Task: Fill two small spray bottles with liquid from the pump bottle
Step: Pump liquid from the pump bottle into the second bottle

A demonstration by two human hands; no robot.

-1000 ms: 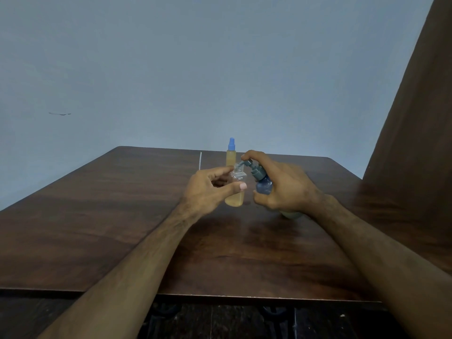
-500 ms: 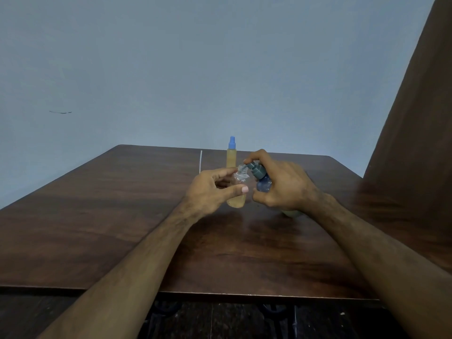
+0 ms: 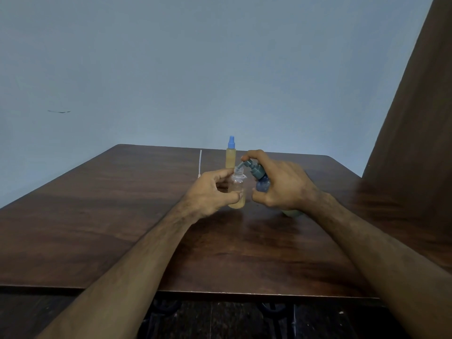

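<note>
I count two spray bottles: my left hand (image 3: 210, 192) pinches the open one (image 3: 236, 189), the capped one (image 3: 231, 154) stands behind. My right hand (image 3: 281, 184) grips one pump bottle (image 3: 262, 182); no readable labels.

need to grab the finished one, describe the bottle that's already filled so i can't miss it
On the dark wooden table, look past both hands toward the far edge. The capped bottle stands there alone, upright, full of yellowish liquid; unlike the open bottle, it wears a blue cap.

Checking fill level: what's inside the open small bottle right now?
The open small bottle, gripped by the left hand, shows yellowish liquid in its bottom part and looks clear above. The thumb covers part of the level. The pump bottle's spout sits at its mouth.
</note>
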